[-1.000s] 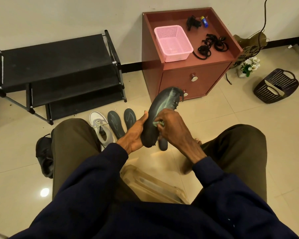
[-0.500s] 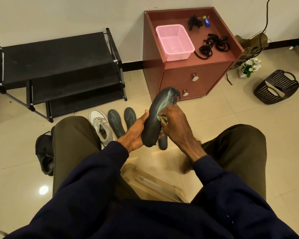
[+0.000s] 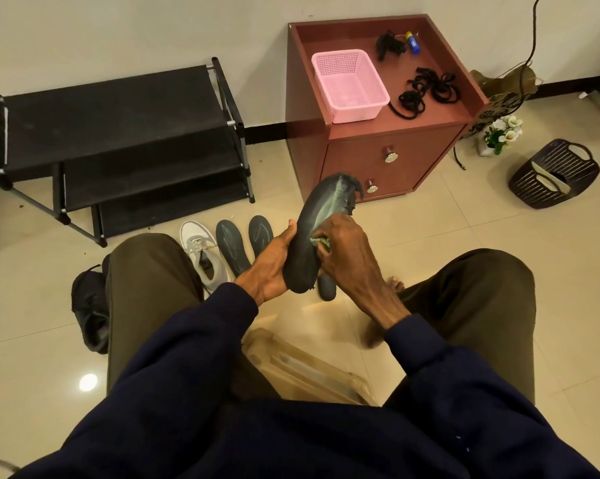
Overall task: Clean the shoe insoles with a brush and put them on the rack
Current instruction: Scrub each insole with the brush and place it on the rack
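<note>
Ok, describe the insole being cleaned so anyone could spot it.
Find the red-brown cabinet. In front of it, the left hand holds a dark insole raised, right hand pressing something green against it. Unlike the insoles flat on the floor, its toe is ragged.

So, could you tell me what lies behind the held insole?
One end of another insole on the floor shows; the rest is covered by the held insole and right hand.
</note>
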The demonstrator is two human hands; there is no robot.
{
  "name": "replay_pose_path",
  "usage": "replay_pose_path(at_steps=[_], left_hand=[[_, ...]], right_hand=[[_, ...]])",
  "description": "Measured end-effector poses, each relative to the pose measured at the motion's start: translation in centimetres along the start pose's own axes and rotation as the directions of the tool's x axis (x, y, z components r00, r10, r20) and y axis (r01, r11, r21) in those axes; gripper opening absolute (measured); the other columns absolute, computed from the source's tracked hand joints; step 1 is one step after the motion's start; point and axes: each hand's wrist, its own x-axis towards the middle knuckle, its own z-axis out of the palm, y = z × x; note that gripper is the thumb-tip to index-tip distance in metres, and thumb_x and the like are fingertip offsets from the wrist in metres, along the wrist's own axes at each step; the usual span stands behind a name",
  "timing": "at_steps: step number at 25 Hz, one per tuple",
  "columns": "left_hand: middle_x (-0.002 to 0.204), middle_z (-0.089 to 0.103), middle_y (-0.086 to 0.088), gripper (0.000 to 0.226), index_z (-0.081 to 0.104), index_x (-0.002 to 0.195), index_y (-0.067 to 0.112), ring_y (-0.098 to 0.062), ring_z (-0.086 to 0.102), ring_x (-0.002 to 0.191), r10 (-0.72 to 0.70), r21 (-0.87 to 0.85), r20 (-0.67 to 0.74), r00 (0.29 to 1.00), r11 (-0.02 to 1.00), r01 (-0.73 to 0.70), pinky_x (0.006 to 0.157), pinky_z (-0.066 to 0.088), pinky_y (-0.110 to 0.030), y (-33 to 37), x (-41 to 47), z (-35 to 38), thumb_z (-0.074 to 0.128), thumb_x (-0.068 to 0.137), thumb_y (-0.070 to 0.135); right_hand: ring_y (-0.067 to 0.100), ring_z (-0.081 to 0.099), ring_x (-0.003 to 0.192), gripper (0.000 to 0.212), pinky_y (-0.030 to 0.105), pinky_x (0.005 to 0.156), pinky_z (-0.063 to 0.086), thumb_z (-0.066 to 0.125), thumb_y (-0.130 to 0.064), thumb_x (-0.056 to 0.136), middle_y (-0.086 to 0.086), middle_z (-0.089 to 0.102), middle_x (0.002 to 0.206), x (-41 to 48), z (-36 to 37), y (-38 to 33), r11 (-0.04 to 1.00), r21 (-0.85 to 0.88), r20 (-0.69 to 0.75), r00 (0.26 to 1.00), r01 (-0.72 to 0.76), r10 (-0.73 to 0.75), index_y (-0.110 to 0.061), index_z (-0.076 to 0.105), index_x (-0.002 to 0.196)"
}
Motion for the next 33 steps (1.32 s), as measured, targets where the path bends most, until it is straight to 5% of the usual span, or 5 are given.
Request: replay_pose_path(at_steps=[5, 10, 21, 26, 33], left_hand=[[0.11, 0.075, -0.01, 0.048, 0.072, 0.115, 0.013, -0.024, 0.074, 0.095, -0.006, 0.014, -0.035, 0.999, 1.0, 0.006, 0.096, 0.054, -0.041, -0.1, -0.4, -0.1, 0.045, 0.105, 0.052], [0.114, 0.075, -0.011, 0.048, 0.067, 0.124, 0.015, -0.025, 0.07, 0.103, 0.023, 0.017, -0.026, 0.999, 1.0, -0.023, 0.103, 0.05, -0.045, 0.2, -0.5, 0.3, 0.043, 0.105, 0.052], [0.115, 0.074, -0.013, 0.047, 0.07, 0.118, 0.013, -0.028, 0.069, 0.108, 0.018, -0.017, -0.038, 0.999, 1.0, -0.019, 0.106, 0.049, -0.047, 0.0, -0.1, 0.1, 0.045, 0.104, 0.05], [0.11, 0.076, -0.012, 0.046, 0.068, 0.12, 0.013, -0.026, 0.073, 0.097, 0.005, -0.031, -0.061, 0.998, 0.999, -0.007, 0.095, 0.055, -0.043, 0.0, -0.3, -0.1, 0.048, 0.103, 0.051], [0.121, 0.072, -0.013, 0.048, 0.067, 0.127, 0.014, -0.027, 0.069, 0.11, 0.038, 0.01, -0.046, 0.998, 0.999, -0.037, 0.103, 0.051, -0.043, -0.1, 0.1, -0.3, 0.047, 0.104, 0.05]], right_hand=[[0.009, 0.066, 0.07, 0.012, 0.021, 0.065, 0.054, 0.078, -0.003, 0.079, -0.001, 0.075, 0.083, -0.8, -1.0, -1.7, 0.963, 0.259, 0.405, 0.896, 0.078, -0.181, -0.013, 0.082, 0.085], [0.022, 0.064, 0.088, 0.011, 0.032, 0.076, 0.053, 0.077, -0.002, 0.081, 0.007, 0.07, 0.093, 0.0, -0.5, -0.1, 0.999, 0.006, 0.115, 0.993, 0.035, -0.035, -0.009, 0.077, 0.089], [0.019, 0.064, 0.084, 0.009, 0.027, 0.072, 0.051, 0.077, -0.006, 0.083, 0.005, 0.07, 0.092, 0.2, -0.3, -0.2, 0.998, 0.041, 0.133, 0.99, 0.043, -0.048, -0.011, 0.079, 0.089], [0.001, 0.065, 0.067, 0.008, 0.016, 0.062, 0.053, 0.081, -0.01, 0.082, -0.007, 0.076, 0.084, -0.4, -1.6, -1.0, 0.975, 0.218, 0.493, 0.857, 0.045, -0.15, -0.016, 0.083, 0.087], [0.017, 0.065, 0.081, 0.009, 0.028, 0.071, 0.054, 0.077, -0.007, 0.082, 0.003, 0.072, 0.089, -0.3, 0.0, -0.5, 0.99, 0.118, 0.2, 0.974, 0.083, -0.105, -0.013, 0.08, 0.087]])
